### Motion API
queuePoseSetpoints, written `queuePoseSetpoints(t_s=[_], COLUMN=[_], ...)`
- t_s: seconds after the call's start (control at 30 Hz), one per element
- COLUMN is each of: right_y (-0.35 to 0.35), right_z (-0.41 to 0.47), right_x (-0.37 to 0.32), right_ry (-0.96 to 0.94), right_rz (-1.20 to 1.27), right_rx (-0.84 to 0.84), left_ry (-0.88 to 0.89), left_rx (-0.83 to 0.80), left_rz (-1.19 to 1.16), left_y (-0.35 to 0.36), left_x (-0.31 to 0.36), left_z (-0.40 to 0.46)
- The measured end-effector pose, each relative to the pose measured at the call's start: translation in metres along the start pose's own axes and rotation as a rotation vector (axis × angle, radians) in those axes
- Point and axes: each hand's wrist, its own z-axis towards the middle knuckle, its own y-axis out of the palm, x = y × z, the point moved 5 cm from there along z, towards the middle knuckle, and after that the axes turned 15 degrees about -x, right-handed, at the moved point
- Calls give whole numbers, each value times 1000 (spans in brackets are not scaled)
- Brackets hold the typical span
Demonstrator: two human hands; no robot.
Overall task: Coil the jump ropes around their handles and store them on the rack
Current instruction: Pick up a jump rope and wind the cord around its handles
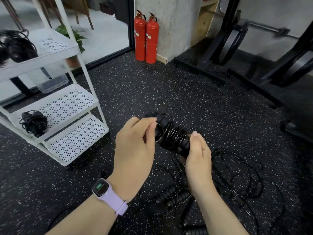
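Head view, nearest first; places are given from the white rack [94, 100].
Watch: a lilac-strapped watch [108, 194] sits on the left wrist, closest to the camera.
Left hand: the left hand [135, 150], below and right of the rack's foot, has its fingers curled, pinching the cord at the bundle's upper end.
Right hand: the right hand [198, 155], farther right of the rack, is wrapped around the lower end of the handles.
Rope in hand: the jump rope [171, 134] is held between both hands above the floor, right of the rack; its thin black cord is wound in many turns around the paired ribbed handles.
Loose ropes: more ropes [228, 175] lie tangled on the speckled floor [152, 85], right of and nearer than the rack.
Stored ropes: one coiled bundle [33, 123] rests on the rack's middle shelf, another [17, 46] on the top shelf.
Handling: the cord looks light, thin, glossy and probably springy, so turns may slip loose; the ribbed handles look stiff and grippy, so hold those and keep the free end pinched.
Fire extinguishers: two red cylinders [146, 36] stand beyond the rack against a pillar.
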Motion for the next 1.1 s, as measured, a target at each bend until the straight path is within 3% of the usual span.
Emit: queuePoseSetpoints(t_s=[0.13, 0.43, 0.73, 0.93, 1.1], right_y=[1, -10, -26, -22, -23], right_z=[0, 4, 8, 7, 8], right_x=[-1, 7, 6, 9, 7], right_ry=[-16, 89, 86, 74, 70], right_rz=[-31, 8, 7, 12, 29], right_rx=[-36, -23, 18, 13, 1], left_ry=[40, 231, 214, 162, 156], left_rx=[44, -82, -434, -339, -352], left_rz=[23, 211, 206, 59, 28], left_y=[-3, 7, 24, 17, 16], left_x=[-1, 19, 12, 3, -3], left_z=[3, 2, 0, 6, 9])
